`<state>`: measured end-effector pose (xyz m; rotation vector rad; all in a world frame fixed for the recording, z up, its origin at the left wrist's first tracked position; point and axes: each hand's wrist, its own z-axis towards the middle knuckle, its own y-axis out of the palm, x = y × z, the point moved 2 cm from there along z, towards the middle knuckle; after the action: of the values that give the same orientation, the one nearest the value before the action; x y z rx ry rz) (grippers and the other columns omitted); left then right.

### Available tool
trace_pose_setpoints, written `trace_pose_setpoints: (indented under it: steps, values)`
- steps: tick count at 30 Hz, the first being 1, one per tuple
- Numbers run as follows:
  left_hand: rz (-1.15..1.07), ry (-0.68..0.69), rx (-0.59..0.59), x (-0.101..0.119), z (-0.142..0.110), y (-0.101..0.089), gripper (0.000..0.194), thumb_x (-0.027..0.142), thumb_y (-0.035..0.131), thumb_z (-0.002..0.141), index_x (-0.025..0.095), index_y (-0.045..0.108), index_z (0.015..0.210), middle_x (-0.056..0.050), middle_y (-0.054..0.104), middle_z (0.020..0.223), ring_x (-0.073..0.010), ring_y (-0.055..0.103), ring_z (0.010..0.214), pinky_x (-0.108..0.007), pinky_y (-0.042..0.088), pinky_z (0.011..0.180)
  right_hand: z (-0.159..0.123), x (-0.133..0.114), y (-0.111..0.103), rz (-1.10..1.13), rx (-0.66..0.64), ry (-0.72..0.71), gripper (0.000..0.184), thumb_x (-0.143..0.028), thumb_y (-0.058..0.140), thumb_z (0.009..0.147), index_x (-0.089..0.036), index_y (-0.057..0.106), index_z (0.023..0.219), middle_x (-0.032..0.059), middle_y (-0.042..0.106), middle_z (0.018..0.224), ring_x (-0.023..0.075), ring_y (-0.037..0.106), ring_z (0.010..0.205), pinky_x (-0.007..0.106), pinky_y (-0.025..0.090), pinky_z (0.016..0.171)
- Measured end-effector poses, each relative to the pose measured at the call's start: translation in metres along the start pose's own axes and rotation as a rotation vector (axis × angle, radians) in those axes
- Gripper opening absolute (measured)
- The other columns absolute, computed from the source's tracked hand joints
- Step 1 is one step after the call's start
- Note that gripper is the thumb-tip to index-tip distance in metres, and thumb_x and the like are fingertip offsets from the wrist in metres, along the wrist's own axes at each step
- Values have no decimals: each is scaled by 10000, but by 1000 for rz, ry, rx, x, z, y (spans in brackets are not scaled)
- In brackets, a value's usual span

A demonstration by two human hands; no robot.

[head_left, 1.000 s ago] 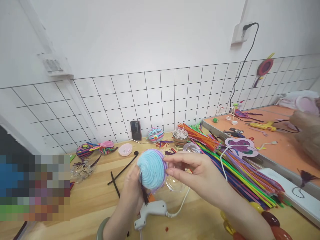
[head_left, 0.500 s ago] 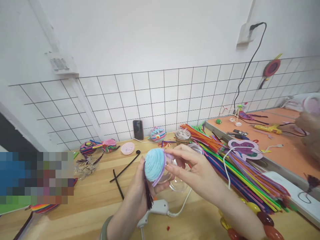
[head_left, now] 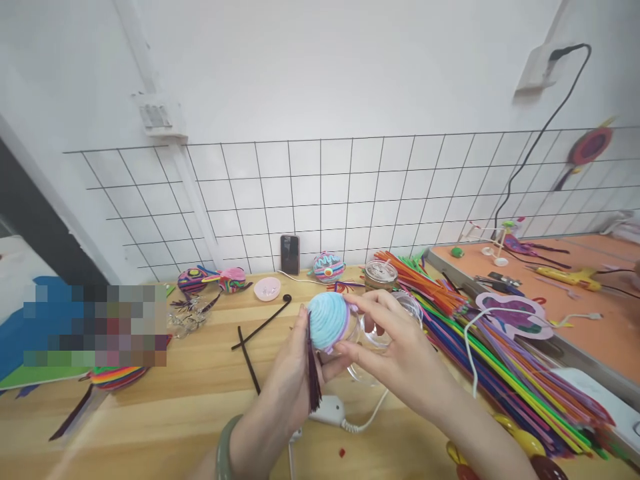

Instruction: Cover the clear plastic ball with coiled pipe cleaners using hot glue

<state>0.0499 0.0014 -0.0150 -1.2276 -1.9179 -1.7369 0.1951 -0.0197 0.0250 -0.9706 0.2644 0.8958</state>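
A clear ball [head_left: 327,321], half covered in light-blue coiled pipe cleaner with a purple strip along its rim, is held between both hands over the table. My left hand [head_left: 293,370] cups it from the left and below, with a dark tassel [head_left: 314,380] hanging beside the thumb. From the right, my right hand [head_left: 395,340] pinches the purple pipe cleaner [head_left: 343,327] against the ball with thumb and fingers. Beneath the hands lies a white corded tool [head_left: 327,410], partly hidden. Clear plastic pieces [head_left: 365,373] stand behind my right hand.
Bundled coloured pipe cleaners [head_left: 505,367] spread along the right side. Two black pipe cleaners [head_left: 245,343] cross at left. A pink dish [head_left: 267,289], a phone [head_left: 290,255] and a decorated ball [head_left: 329,267] stand at the back. A yellow glue gun [head_left: 570,277] lies on the orange table.
The view has swung left, so everything sits farther right. My right thumb and fingers have shifted along the purple rim, and the ball has turned slightly in my hands.
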Motion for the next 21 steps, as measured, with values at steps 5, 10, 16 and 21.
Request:
trace_pose_setpoints:
  steps: [5, 10, 16, 21]
  values:
    - [6, 29, 0, 1, -1, 1, 442, 464, 548, 893, 128, 631, 1169, -166, 708, 1111, -221, 710, 833, -388, 571, 840, -1, -5, 0, -48, -29, 7, 445, -302, 659, 855, -236, 524, 1274, 54, 524, 1034, 209, 552, 937, 367, 499, 830]
    - [-12, 39, -25, 1, -4, 4, 449, 477, 532, 899, 128, 638, 1161, -169, 714, 1096, -218, 709, 817, -405, 568, 839, -2, -6, -1, -92, -12, -21, 419, -307, 633, 861, -215, 532, 1257, 77, 530, 1063, 228, 556, 959, 388, 504, 841]
    - [-22, 38, -30, 3, -6, 5, 457, 477, 527, 903, 139, 611, 1198, -165, 720, 1079, -214, 714, 775, -418, 566, 836, -1, -4, 1, -100, -21, -17, 427, -326, 629, 862, -199, 536, 1259, 90, 531, 1113, 225, 561, 965, 388, 505, 856]
    - [-20, 29, -36, 2, -6, 3, 486, 494, 539, 891, 128, 613, 1203, -175, 716, 1088, -214, 711, 782, -411, 570, 826, -1, -3, 2, -104, -20, -17, 429, -349, 633, 864, -212, 539, 1260, 93, 546, 1166, 240, 563, 1020, 401, 497, 884]
